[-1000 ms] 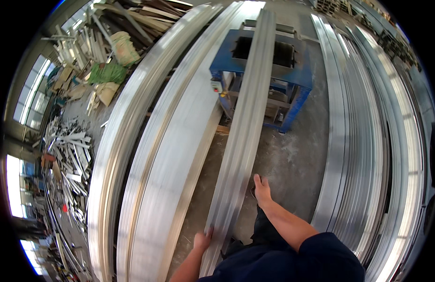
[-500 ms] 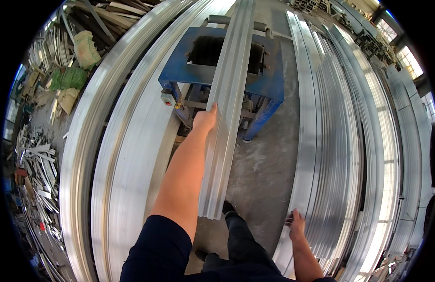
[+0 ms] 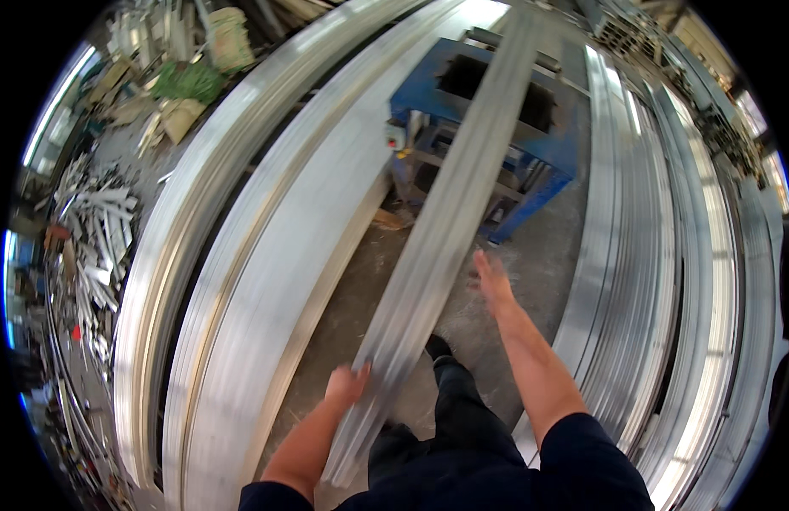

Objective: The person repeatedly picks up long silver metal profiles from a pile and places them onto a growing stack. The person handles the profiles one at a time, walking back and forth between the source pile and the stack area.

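A long ribbed aluminium profile [image 3: 441, 230] slants from the blue-framed machine [image 3: 409, 95] down toward my body, and its near end hangs left of my legs. My left hand [image 3: 347, 385] is closed on the profile's left edge near that end, its thumb on top and the other fingers hidden beneath. To the right of the profile, my right hand [image 3: 492, 281] is apart from it, holding nothing, with its fingers spread and slightly blurred. A dark rectangular opening [image 3: 464, 77] shows in the machine's top beside the profile.
Stacks of long metal profiles [image 3: 284, 264] lie to my left, and further stacks [image 3: 637, 255] lie to my right. Scrap offcuts [image 3: 100, 234] cover the floor at far left. A small switch box [image 3: 395, 134] sits on the machine's left corner.
My left hand has come back along the profile toward my body. The profile's near end has moved nearer and left. My right hand has left the right-hand stack and risen beside the profile.
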A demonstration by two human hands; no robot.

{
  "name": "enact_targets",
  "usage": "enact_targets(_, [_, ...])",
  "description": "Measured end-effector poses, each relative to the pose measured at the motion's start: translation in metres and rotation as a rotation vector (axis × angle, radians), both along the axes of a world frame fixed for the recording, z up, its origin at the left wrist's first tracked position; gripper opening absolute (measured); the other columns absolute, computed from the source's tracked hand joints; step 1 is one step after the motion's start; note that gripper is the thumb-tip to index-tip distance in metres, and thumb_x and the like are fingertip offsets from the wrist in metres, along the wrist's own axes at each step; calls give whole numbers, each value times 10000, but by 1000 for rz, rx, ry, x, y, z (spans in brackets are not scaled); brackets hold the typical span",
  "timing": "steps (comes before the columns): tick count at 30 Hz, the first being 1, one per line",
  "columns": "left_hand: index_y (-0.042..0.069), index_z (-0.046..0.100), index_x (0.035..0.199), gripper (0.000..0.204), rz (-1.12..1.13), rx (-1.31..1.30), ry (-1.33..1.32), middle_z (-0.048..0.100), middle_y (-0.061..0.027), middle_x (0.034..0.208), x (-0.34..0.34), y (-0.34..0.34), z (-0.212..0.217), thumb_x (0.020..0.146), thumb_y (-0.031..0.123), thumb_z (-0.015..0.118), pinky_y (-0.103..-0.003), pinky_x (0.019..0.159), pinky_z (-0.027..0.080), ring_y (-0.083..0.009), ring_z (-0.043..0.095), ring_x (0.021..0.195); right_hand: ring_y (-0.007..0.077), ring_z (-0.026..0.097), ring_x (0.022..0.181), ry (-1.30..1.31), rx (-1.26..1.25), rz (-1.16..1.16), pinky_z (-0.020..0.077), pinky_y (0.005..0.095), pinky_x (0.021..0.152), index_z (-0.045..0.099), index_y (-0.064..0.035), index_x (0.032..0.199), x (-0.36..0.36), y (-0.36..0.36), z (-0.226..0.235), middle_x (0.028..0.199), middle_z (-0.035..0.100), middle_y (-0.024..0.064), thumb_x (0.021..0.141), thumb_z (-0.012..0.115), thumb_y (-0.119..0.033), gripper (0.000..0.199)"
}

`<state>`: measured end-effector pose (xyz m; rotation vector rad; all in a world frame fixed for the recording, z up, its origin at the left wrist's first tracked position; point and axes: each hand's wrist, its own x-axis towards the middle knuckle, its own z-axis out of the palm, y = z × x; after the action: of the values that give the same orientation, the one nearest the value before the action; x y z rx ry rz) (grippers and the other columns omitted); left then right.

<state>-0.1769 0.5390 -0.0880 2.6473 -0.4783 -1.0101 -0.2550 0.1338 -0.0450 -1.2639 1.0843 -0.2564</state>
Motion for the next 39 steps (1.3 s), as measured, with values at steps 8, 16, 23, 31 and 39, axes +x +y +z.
enact_targets(8, [38, 707, 1054, 632, 240, 205, 294, 707, -236, 992, -186, 389, 77, 859, 630, 602, -480, 864, 524, -410, 663, 995, 325, 419, 1378, -157, 338, -187, 388, 510, 1106, 390, -35, 1486, 12, 132, 0, 1454, 486, 184, 899, 628, -614, 858])
enact_targets(16, [91, 704, 1040, 546, 324, 351, 164, 725, -170, 942, -276, 633, 139, 808, 584, 661, -472, 818, 540, -364, 688, 931, 295, 490, 1319, -107, 723, -48, 360, 481, 1134, 516, -100, 1408, -35, 399, 74, 1432, 541, 84, 855, 721, -554, 745])
enact_targets(23, [83, 657, 1094, 597, 396, 207, 87, 713, -186, 982, -198, 654, 181, 808, 607, 680, -462, 832, 525, -382, 671, 962, 315, 527, 1268, -231, 928, 73, 409, 521, 1086, 541, -125, 1370, 33, 542, 59, 1384, 576, 79, 861, 727, -522, 672])
enact_targets(31, [75, 687, 1023, 658, 436, 490, 182, 712, -209, 948, -149, 749, 156, 822, 696, 607, -473, 828, 523, -391, 676, 959, 338, 547, 1244, 89, 1056, 0, 411, 549, 1077, 571, -87, 1325, 122, 697, -24, 1353, 599, 120, 849, 757, -478, 643])
enact_targets(39, [48, 653, 1036, 683, 339, 503, 228, 717, -206, 911, -58, 848, 132, 853, 700, 569, -468, 789, 533, -384, 688, 914, 356, 491, 1303, 334, 803, 68, 382, 549, 1099, 482, -47, 1412, 169, 807, -123, 1463, 497, 156, 888, 703, -503, 729])
